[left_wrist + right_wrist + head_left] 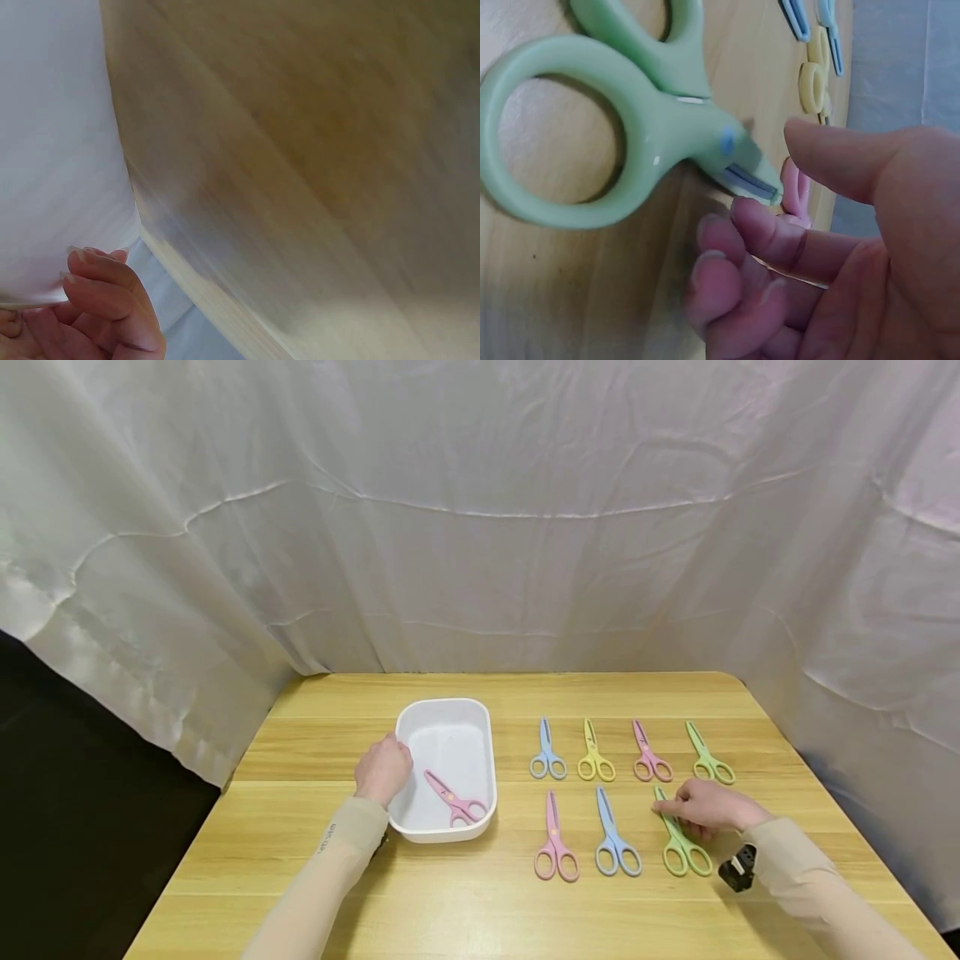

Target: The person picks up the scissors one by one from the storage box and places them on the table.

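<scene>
My left hand holds the left rim of a white plastic tray, its curled fingers against the outer wall. Inside the tray lies one pair of pink scissors. At the right, my right hand reaches over the blades of the green scissors in the front row. The right wrist view shows thumb and forefinger spread on either side of the blade end, with a gap at the thumb; the other fingers are bent. These scissors lie on the table, handles toward me.
Left of the green pair in the front row are pink scissors and blue scissors. Behind them lie blue, yellow, pink and green scissors. A pale curtain hangs behind the wooden table.
</scene>
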`<state>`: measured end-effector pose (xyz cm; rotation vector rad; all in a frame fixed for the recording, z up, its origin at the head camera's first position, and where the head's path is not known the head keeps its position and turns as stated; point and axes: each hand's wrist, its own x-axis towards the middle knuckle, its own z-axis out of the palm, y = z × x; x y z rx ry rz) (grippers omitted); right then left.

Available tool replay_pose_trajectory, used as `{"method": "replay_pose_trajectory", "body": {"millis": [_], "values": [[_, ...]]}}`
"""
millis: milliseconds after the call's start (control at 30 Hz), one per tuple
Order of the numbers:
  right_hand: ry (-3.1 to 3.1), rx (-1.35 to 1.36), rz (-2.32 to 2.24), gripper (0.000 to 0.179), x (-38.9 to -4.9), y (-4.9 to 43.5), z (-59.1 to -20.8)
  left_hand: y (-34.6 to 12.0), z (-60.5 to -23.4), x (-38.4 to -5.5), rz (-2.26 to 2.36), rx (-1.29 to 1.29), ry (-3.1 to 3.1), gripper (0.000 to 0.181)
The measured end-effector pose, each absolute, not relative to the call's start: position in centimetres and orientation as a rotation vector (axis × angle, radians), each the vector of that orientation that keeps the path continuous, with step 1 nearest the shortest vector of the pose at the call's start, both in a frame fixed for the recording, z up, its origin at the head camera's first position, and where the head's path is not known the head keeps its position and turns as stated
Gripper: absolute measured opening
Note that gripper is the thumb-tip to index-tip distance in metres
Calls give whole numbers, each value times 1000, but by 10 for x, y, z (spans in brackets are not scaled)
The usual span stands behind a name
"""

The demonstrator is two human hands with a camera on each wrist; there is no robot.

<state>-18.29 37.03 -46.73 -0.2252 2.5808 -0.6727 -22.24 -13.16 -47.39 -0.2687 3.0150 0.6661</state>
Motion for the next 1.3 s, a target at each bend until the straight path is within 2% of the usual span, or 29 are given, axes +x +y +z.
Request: {"method": "replay_pose_trajectory", "body": {"millis": [333, 733, 967, 1300], "values": [[2738, -321, -748, 37, -192, 357, -460, -131, -473, -222, 658, -268, 3018, 51], [2692, -503, -969, 30, -203, 295, -439, -134, -468, -225, 614, -248, 2974, 48], [2582, -623, -1209, 19, -207, 259, -440, -139, -458, -225, 584, -200, 2947, 46], [2419, -603, -1411, 27, -208, 205, -432, -146, -451, -215, 619, -134, 2935, 53]]}}
